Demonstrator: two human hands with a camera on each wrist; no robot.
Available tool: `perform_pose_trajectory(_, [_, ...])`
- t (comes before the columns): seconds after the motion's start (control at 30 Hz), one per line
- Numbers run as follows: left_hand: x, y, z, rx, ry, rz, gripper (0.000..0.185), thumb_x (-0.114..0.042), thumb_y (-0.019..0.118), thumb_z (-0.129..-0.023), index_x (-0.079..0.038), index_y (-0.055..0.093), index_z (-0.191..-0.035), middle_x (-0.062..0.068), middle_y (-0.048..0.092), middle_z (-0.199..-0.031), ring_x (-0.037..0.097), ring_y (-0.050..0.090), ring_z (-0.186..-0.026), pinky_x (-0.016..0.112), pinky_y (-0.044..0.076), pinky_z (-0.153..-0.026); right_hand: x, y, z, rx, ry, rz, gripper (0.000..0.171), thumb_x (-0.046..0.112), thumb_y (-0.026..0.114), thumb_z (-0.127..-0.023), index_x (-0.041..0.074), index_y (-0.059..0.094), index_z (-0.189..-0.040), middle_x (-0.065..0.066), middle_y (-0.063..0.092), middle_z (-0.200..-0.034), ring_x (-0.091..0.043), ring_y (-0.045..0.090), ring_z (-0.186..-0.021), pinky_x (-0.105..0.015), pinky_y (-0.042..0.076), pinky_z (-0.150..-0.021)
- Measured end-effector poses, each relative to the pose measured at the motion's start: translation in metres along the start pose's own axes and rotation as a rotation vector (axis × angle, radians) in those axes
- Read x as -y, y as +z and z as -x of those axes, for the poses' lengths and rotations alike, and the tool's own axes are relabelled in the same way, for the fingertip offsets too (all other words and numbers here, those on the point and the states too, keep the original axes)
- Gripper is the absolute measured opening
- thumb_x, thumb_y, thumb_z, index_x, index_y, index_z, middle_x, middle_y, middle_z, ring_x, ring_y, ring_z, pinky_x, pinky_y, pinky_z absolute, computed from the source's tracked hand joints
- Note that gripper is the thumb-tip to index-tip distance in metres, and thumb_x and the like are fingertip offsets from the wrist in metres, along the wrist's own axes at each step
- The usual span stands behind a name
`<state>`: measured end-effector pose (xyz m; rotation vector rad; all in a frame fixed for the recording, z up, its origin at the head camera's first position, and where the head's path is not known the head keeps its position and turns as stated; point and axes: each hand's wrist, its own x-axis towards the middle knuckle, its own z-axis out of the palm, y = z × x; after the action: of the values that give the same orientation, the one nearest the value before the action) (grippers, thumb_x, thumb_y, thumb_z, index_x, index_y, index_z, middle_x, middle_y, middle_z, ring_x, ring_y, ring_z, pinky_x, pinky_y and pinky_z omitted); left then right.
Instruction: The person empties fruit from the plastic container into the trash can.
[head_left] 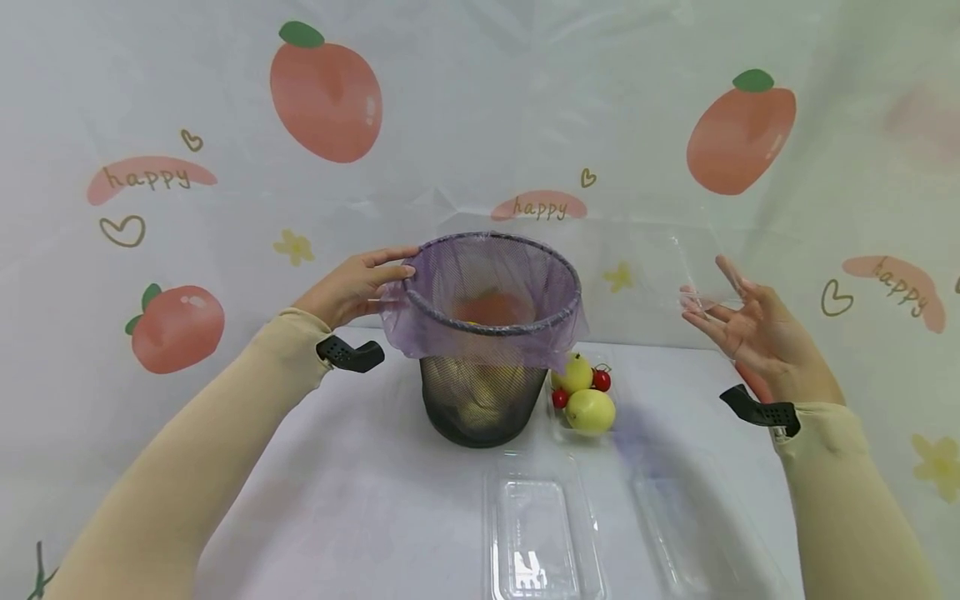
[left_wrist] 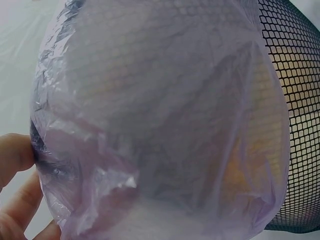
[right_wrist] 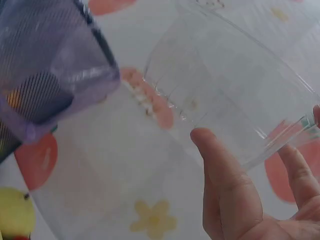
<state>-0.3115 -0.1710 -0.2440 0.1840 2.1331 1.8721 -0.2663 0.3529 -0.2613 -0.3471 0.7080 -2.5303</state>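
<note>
The outstretched left hand touches the purple liner folded over the mesh bin; the right hand grips a clear container in midair.

And here's the bag, thin plastic film, crinkled, throwing glossy glints off its folds! Beneath it, the bin shows holed mesh; metal or plastic, the dim view makes that hard to call. Over to the clear box: see-through plastic, smooth and shiny. Same slick plastic in the tray on the table, its top smooth with a soft sheen. The red fruit gleams; the yellow fruit is smooth-skinned. Behind, the backdrop has a creased, plasticky shine, while the sleeves are matt cloth.
</note>
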Motion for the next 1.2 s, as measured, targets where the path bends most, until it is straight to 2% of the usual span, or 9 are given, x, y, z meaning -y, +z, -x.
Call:
perform_pose_trajectory(0.2, [0.001, 0.001, -0.001, 0.003, 0.008, -0.015, 0.052, -0.022, 0.057, -0.099, -0.021, 0.041, -0.148, 0.003, 0.032, -0.151, 0.018, 0.042, -0.121, 0.04, 0.043, -0.109, 0.002, -0.035, 0.014, 0.013, 0.027, 0.037, 0.048, 0.018, 0.021, -0.106, 0.031, 0.047, -0.144, -0.026, 0.049, -0.131, -0.038, 0.049, -0.128, -0.043, 0.035, -0.113])
perform_pose_trajectory(0.4, [0.002, 0.002, -0.001, -0.001, 0.004, -0.014, 0.052, -0.022, 0.058, -0.098, -0.021, 0.041, -0.148, 0.003, 0.033, -0.149, 0.016, 0.043, -0.12, 0.037, 0.046, -0.106, 0.001, -0.062, 0.025, 0.03, 0.07, 0.019, 0.05, 0.018, 0.016, -0.106, 0.025, 0.051, -0.142, -0.029, 0.049, -0.133, -0.041, 0.048, -0.129, -0.045, 0.032, -0.115])
perform_pose_trajectory(0.57, [0.002, 0.001, 0.0, -0.001, 0.001, -0.012, 0.053, -0.022, 0.058, -0.098, -0.021, 0.041, -0.148, 0.003, 0.032, -0.15, 0.017, 0.042, -0.122, 0.038, 0.044, -0.108, 0.0, -0.078, 0.031, 0.046, 0.109, 0.063, 0.052, 0.015, 0.014, -0.106, 0.022, 0.052, -0.141, -0.029, 0.049, -0.135, -0.041, 0.047, -0.129, -0.048, 0.033, -0.114])
perform_pose_trajectory(0.7, [0.001, 0.0, 0.0, -0.001, 0.0, -0.019, 0.052, -0.021, 0.057, -0.099, -0.021, 0.04, -0.149, 0.003, 0.031, -0.152, 0.019, 0.04, -0.125, 0.04, 0.042, -0.11, 0.0, -0.086, 0.036, 0.027, 0.134, 0.134, 0.053, 0.012, 0.014, -0.106, 0.021, 0.053, -0.14, -0.026, 0.051, -0.134, -0.038, 0.049, -0.129, -0.048, 0.035, -0.112])
perform_pose_trajectory(0.97, [0.0, 0.0, 0.0, 0.003, 0.002, -0.021, 0.053, -0.022, 0.057, -0.099, -0.02, 0.04, -0.149, 0.004, 0.03, -0.152, 0.019, 0.041, -0.126, 0.041, 0.042, -0.11, -0.001, -0.106, 0.051, -0.007, 0.219, 0.234, 0.054, 0.016, 0.012, -0.107, 0.021, 0.058, -0.135, -0.021, 0.056, -0.131, -0.034, 0.055, -0.124, -0.045, 0.037, -0.111])
perform_pose_trajectory(1.2, [0.0, 0.0, 0.0, 0.002, 0.001, -0.013, 0.053, -0.021, 0.056, -0.099, -0.02, 0.039, -0.149, 0.004, 0.029, -0.154, 0.019, 0.039, -0.127, 0.042, 0.042, -0.111, -0.009, -0.116, 0.059, -0.146, 0.258, 0.35, 0.049, 0.015, 0.021, -0.108, 0.024, 0.065, -0.127, -0.017, 0.06, -0.124, -0.031, 0.06, -0.118, -0.042, 0.042, -0.107])
